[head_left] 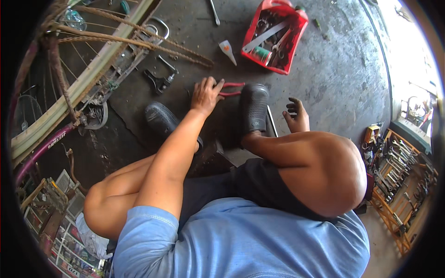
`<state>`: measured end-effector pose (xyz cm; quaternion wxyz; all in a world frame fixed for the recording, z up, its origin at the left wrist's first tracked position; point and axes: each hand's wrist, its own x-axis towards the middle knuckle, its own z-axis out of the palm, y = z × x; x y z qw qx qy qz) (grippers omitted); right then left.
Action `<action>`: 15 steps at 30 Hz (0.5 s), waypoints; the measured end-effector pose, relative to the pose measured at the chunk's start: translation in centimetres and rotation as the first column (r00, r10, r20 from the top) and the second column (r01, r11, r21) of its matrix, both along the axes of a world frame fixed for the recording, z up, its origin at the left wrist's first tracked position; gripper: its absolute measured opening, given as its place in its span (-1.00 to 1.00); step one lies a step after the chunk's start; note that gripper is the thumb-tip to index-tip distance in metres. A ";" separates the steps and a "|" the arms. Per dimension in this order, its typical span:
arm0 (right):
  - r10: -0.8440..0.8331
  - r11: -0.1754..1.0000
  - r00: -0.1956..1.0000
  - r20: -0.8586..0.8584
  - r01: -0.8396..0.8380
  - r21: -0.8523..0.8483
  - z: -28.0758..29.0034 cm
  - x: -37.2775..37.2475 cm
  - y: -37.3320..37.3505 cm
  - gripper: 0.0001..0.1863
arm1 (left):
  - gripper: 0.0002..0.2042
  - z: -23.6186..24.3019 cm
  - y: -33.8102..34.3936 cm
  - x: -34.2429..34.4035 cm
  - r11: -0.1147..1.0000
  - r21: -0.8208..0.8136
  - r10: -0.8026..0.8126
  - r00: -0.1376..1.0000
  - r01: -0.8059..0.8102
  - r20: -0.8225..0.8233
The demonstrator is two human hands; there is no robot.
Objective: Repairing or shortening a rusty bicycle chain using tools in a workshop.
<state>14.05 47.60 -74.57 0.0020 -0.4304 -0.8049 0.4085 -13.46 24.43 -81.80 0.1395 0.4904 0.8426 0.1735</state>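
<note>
Red pliers point(233, 85) are held by the left hand point(206, 95), fingers bent around one end. The handles are pointed right, lying sideways, toward a black shoe point(254, 109). The right hand point(297, 116) is loosely spread. On the grey floor point(333, 74), a gap is left below a red box point(295, 44).

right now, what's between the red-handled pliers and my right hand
In the head view, your black right shoe lies between the red-handled pliers and your right hand, with a metal bar beside the shoe.
</note>
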 end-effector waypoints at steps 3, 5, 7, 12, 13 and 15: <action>-0.026 0.997 0.991 0.133 0.035 -0.067 -0.8 1.5 -1.7 -0.40 | -0.37 -0.4 0.8 -1.4 0.995 0.018 -0.099 0.995 0.099 0.015; -0.020 0.996 0.990 0.137 0.032 -0.087 -1.6 1.4 -2.2 -0.39 | -0.37 -0.9 0.8 -1.8 0.992 0.012 -0.124 0.991 0.124 0.047; -0.012 0.995 0.992 0.129 0.025 -0.101 -2.4 0.8 -2.7 -0.39 | -0.37 -1.1 0.6 -2.4 0.989 0.011 -0.146 0.987 0.145 0.067; 0.047 0.995 0.983 0.177 -0.063 0.083 -3.6 -0.2 -4.0 -0.46 | -0.39 -0.6 0.3 -3.1 0.967 0.068 -0.251 0.964 0.246 0.085; 0.032 0.987 0.985 0.169 -0.058 0.150 -3.9 -0.2 -4.6 -0.52 | -0.51 -0.4 0.4 -3.6 0.958 0.189 -0.235 0.968 0.215 0.091; 0.037 0.974 0.990 0.138 -0.067 0.217 -4.5 -0.4 -5.6 -0.54 | -0.58 -0.4 0.1 -5.3 0.978 0.206 -0.032 0.999 0.027 0.022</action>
